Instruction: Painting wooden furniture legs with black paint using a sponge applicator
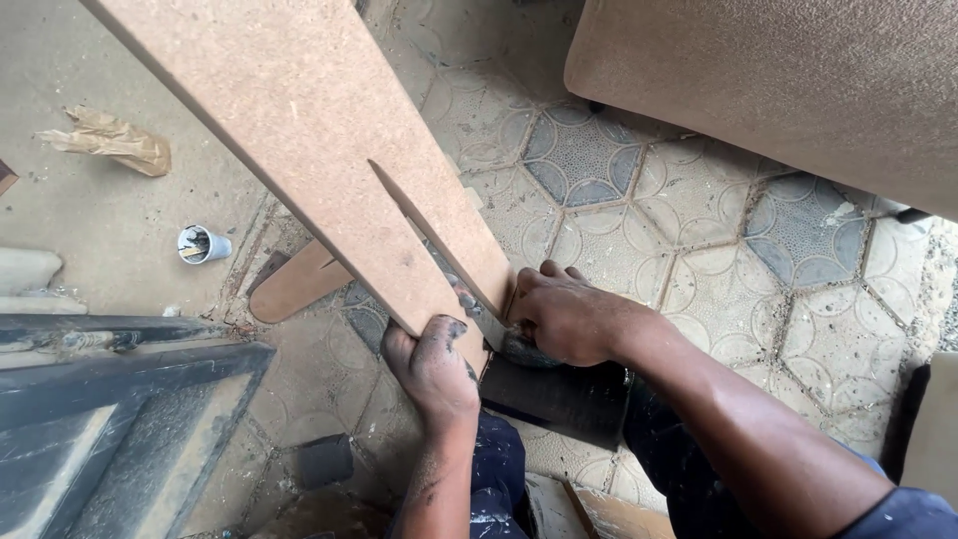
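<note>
Here, a long tan fibreboard plank (299, 130) runs from the upper left down to the middle of the view, its near end resting low over the patterned tile floor (639, 240). The plank's face is smooth and pale brown, with a narrow slanting cut opened into it near the lower end. The left hand (434, 364), smeared with dark grime, is closed around the plank's bottom edge from below, thumb on the face. The right hand (569, 314) is curled around a dark handle and presses a thin metal blade (479, 314) against the plank's right edge, just beside the left hand. A dark board (559, 399) lies under both hands. A small white cup (203, 245) stands well apart on the left.
</note>
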